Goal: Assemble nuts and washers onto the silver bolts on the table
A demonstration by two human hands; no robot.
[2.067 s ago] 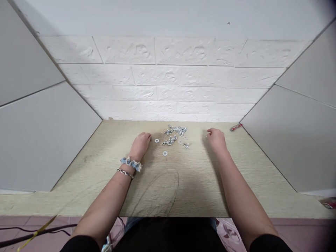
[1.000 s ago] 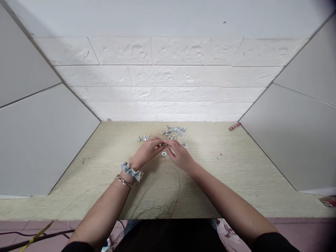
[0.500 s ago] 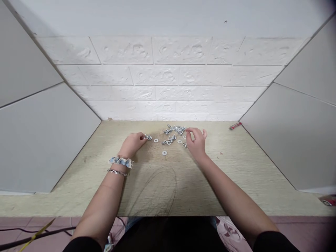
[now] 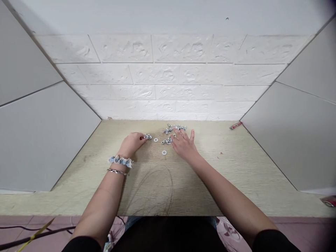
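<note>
At the left of the hardware, my left hand (image 4: 131, 144) is closed in a pinch on a silver bolt that its fingertips partly hide. Just beyond those fingertips stand bolts with washers (image 4: 149, 137). My right hand (image 4: 184, 146) lies palm down over the right side of the scattered bolts and nuts, fingers spread and thumb apart. It covers some of the pieces; whether it grips any is hidden. Behind its fingers is a pile of bolts (image 4: 168, 131). Nuts (image 4: 163, 142) lie left of it. Two flat washers lie apart, one washer (image 4: 155, 140) between the hands and another washer (image 4: 164, 152) nearer me.
The pale wooden tabletop (image 4: 236, 182) meets a white brick-pattern wall (image 4: 168, 75) behind and grey panels (image 4: 44, 140) on both sides. A red-handled tool (image 4: 235, 125) lies at the back right corner. Another red object (image 4: 329, 201) sits at the right edge.
My right hand has moved left and spread over the bolts and nuts, covering washers that showed before. My left hand stays in almost the same place, still pinching.
</note>
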